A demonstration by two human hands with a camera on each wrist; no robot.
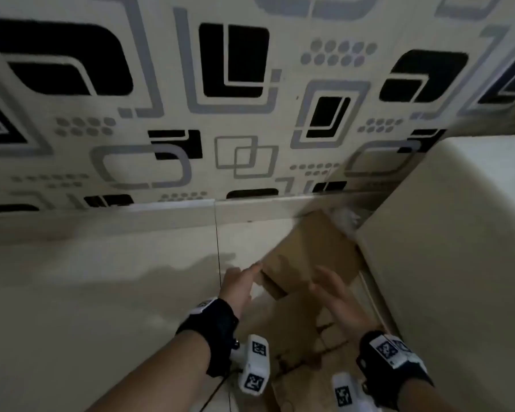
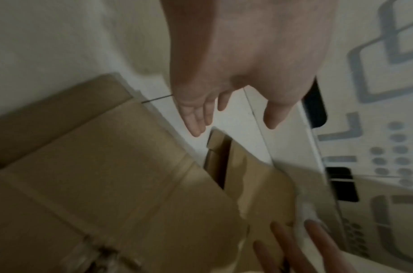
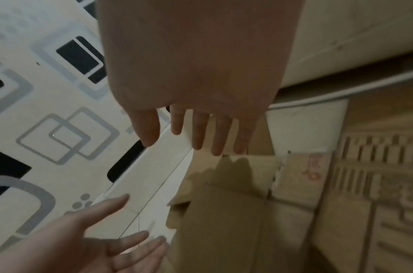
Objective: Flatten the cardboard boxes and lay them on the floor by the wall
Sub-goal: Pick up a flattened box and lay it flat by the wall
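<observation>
Left hand [image 1: 239,285]: fingers [image 2: 196,118] straight and loosely together, thumb apart, holding nothing. In the head view the fingertips reach the near left corner of the flattened cardboard box [image 1: 312,251]; whether they touch it cannot be told through the blur.

Right hand [image 1: 338,292]: fingers [image 3: 218,134] straight and slightly spread, holding nothing. The hand hovers over the near end of the same box, palm turned toward the left hand; the right wrist view shows a gap between the fingertips and the cardboard below.

The flattened cardboard box lies on the pale tiled floor [image 1: 87,278], just ahead of both sets of fingers, its far end reaching toward the skirting of the patterned wall [image 1: 161,114]. More cardboard [image 1: 304,331], also flat, lies beneath and behind the right hand, nearer the person; one piece [image 3: 373,184] carries printed markings too blurred to read.

To the right of the right fingers stands a pale cabinet [image 1: 458,248], its side just beside the cardboard.

Both wrists wear black straps with white marker-tagged camera units [image 1: 254,364].
</observation>
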